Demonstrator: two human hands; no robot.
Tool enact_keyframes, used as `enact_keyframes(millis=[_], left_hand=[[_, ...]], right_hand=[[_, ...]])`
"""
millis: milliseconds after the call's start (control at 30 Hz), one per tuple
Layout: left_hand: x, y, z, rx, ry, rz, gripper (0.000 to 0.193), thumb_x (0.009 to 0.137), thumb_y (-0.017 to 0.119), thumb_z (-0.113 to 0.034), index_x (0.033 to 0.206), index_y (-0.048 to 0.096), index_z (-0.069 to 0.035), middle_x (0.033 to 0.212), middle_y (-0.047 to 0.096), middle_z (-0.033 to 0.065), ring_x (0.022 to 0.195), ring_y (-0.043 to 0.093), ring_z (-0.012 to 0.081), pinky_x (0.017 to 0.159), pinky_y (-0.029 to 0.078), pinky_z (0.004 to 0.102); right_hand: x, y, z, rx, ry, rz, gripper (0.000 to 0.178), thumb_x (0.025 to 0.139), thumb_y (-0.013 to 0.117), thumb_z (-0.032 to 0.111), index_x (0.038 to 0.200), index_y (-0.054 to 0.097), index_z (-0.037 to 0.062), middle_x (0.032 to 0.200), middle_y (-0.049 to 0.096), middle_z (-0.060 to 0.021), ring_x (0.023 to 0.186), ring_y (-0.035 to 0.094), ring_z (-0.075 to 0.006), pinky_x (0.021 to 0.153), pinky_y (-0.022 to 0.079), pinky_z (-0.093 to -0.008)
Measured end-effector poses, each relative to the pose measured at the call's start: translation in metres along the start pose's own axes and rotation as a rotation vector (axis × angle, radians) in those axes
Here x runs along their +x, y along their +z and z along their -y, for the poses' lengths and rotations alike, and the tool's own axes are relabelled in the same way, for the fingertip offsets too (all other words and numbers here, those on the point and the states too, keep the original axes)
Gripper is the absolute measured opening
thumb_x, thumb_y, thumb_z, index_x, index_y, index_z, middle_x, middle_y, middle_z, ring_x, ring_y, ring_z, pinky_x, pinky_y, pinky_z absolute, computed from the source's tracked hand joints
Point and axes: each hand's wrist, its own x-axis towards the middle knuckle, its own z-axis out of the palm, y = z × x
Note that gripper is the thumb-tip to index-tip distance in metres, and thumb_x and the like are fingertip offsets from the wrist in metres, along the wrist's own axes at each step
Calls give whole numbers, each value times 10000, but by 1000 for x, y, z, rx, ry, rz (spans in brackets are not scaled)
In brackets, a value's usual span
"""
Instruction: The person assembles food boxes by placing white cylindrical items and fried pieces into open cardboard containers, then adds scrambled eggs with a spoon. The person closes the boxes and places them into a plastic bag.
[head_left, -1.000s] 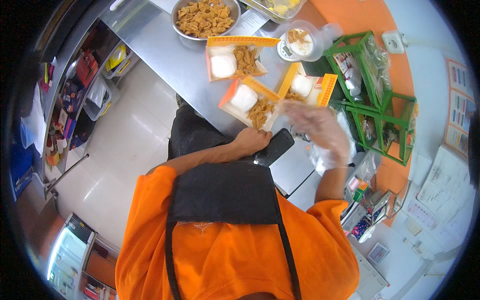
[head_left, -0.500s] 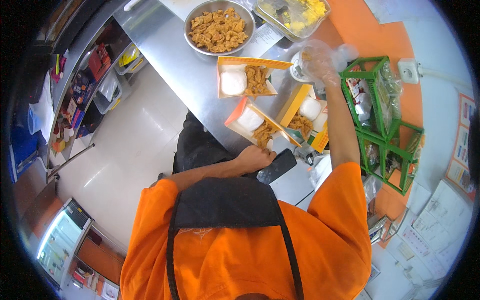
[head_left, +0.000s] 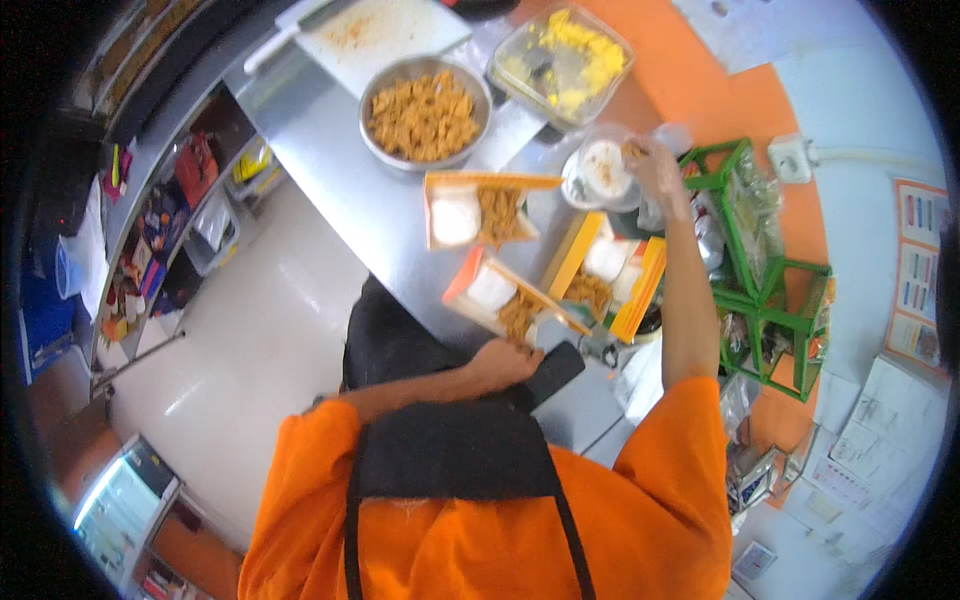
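My right hand [head_left: 660, 175], in a clear plastic glove, is beside a round white dish [head_left: 604, 172] dotted with brown crumbs. Its pinched fingertips hold a small brown piece of fried chicken [head_left: 633, 149], somewhat blurred. My left hand [head_left: 505, 364] is curled closed at the counter's near edge, between a takeaway box [head_left: 480, 290] and a black phone [head_left: 556, 374]; its palm is hidden. That box, a second one [head_left: 540, 182] behind it and a third yellow box [head_left: 637, 305] each contain white rice and brown fried pieces.
Farther back are a steel bowl [head_left: 487, 112] of fried pieces, a white cutting board [head_left: 400, 30] and a clear tub [head_left: 500, 72] of yellow food. Green baskets [head_left: 740, 190] line the right side. Shelves [head_left: 200, 180] stand left, across the floor.
My right hand has moved off the white dish to its right edge, exposing the dish and showing a brown piece at the fingertips. The view has shifted, with the counter sitting lower in it.
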Motion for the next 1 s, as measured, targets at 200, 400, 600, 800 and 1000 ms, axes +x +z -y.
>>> enact_keyframes(millis=[200, 400, 600, 800, 1000], left_hand=[[0, -5, 0, 28, 21, 0, 136, 811, 558, -128, 895, 549, -21, 746, 642, 135, 604, 681, 296, 470, 546, 413], [-7, 0, -4, 35, -27, 92, 185, 838, 539, -145, 935, 577, 8, 829, 655, 167, 761, 686, 317, 604, 568, 411], [-33, 8, 4, -27, 27, 182, 344, 849, 539, -172, 1115, 549, 45, 970, 644, 227, 939, 659, 376, 709, 560, 479], [-40, -35, 19, -159, -113, 484, 432, 861, 552, -161, 1261, 533, 0, 996, 651, 255, 918, 662, 390, 811, 536, 479], [-91, -120, 91, -572, -285, 49, 296, 936, 556, -203, 1172, 589, -27, 993, 676, 153, 895, 671, 271, 787, 531, 400]], right_hand=[[-134, -47, 67, 492, 48, -88, 383, 805, 735, 103, 1169, 652, 20, 1162, 645, -65, 1063, 605, -159, 930, 487, -307], [-278, 7, 103, 482, -140, 218, 356, 743, 758, 50, 1094, 706, 80, 1107, 685, -71, 1096, 606, -201, 961, 475, -334], [-288, 132, 80, 144, -156, -16, 339, 811, 673, 118, 1143, 662, 46, 1118, 640, -167, 1064, 607, -343, 943, 484, -403], [-277, 174, 61, -70, -281, -236, 323, 879, 574, 90, 1194, 620, 38, 1116, 620, -230, 1051, 593, -386, 893, 490, -442], [-300, 151, 94, 267, 147, -133, 277, 948, 545, 164, 1169, 627, 19, 1038, 660, -230, 987, 628, -402, 860, 499, -420]])
